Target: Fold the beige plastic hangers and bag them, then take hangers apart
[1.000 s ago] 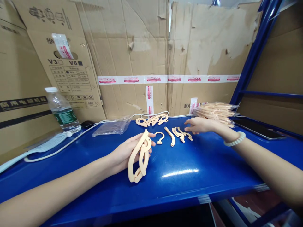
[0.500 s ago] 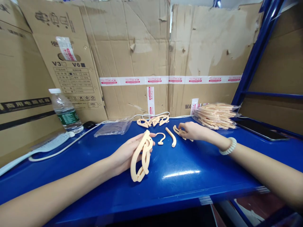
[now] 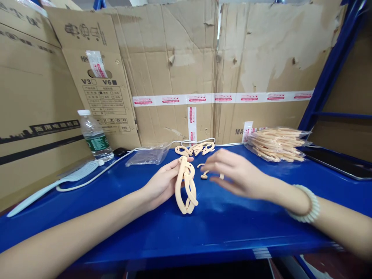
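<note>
My left hand (image 3: 164, 182) is closed around the upper part of a folded beige plastic hanger (image 3: 180, 193), whose curved arms hang down over the table. My right hand (image 3: 235, 172) is blurred by motion, with its fingers apart and nothing visible held in them. Its fingertips are over a loose beige hanger hook (image 3: 204, 175) lying on the table, partly covered by them. Below the fingers a small end of another beige piece (image 3: 221, 176) shows; the right hand hides the rest.
Several folded beige hangers (image 3: 197, 148) lie at the back, beside a clear plastic bag (image 3: 148, 155). A bagged stack of beige pieces (image 3: 276, 144) and a phone (image 3: 338, 162) are at right. A water bottle (image 3: 94, 137), white cable (image 3: 87, 184) and pale-blue brush-like item (image 3: 58, 186) are at left.
My right hand has moved left and nearer, from the loose arm piece to over the hook. My left hand still holds the folded hanger, now more upright. The view has shifted slightly.
</note>
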Tool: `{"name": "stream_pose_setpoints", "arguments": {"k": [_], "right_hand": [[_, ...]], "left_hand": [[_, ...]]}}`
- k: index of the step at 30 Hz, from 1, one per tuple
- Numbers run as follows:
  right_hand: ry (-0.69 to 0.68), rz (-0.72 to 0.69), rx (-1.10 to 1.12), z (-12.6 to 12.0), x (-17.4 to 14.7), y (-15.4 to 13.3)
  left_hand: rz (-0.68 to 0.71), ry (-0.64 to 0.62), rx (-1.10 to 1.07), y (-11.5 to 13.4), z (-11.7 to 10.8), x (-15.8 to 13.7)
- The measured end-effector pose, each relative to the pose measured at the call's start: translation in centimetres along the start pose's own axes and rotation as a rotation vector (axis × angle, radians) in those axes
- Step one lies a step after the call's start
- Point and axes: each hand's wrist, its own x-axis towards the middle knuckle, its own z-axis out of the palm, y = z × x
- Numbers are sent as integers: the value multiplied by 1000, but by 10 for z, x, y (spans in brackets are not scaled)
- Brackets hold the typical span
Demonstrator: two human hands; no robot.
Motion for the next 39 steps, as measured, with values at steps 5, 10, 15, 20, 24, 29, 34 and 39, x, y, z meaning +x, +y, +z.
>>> {"name": "stream_pose_setpoints", "arguments": {"k": [5,10,15,20,24,29,34,39], "right_hand": [[-75,-330,-126,19,2,-33],[-80,-332,-149,27,1,-31],[-45,-350,-216,26,3,-34],[32,-314,-263,29,3,-34],[117,-287,-303,30,4,-33],[142,-245,-352,31,2,-31],[120,-180,-466,28,1,-27],[21,37,-473,30,1,-22]], "left_hand": [[-12,105,-88,1,5,-4],[-28,83,-31,-1,12,-11],[8,47,129,-7,12,-18],[13,24,86,-7,11,-19],[71,-57,48,-11,12,-19],[84,-28,107,-17,11,-18],[82,77,202,-14,9,-16],[123,88,267,-13,11,-17]]}}
